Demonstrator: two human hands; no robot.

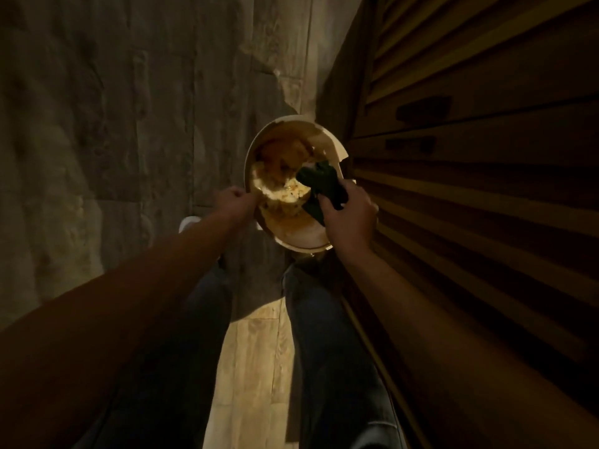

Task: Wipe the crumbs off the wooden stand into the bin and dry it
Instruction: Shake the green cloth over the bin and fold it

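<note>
Looking down from the head view, dim and warm-lit: wiping step in hand, judged from the pose. Near centre of the frame, a round wooden stand (291, 234), pale and smooth with a raised rim, tilted and held over what seems to be a round bin (282, 134) with a light rim. Left hand (235, 200) closed in a pinch on the stand's left edge. Right hand (348, 212) closed around a dark cloth (321, 186), soft and crumpled, bunched against the right side of the stand. Crumbs (291, 192), pale and clumped, in a loose heap at the middle; whether on the stand or already in the bin, hard to tell in this light. Brownish contents deeper in the bin, blurred.

Below, two legs in dark jeans (324, 335) over a wood-grain floor (246, 351), one light patch between the legs. At the right of the frame, a slatted wooden cabinet front (470, 189), ridged and dark.

Next, probably: sweeping the cloth across the surface toward the lower rim, keeping the tilt steep enough for the crumbs to slide, holding the pinch firm against the push. Drying not yet begun, by the look of it.
</note>
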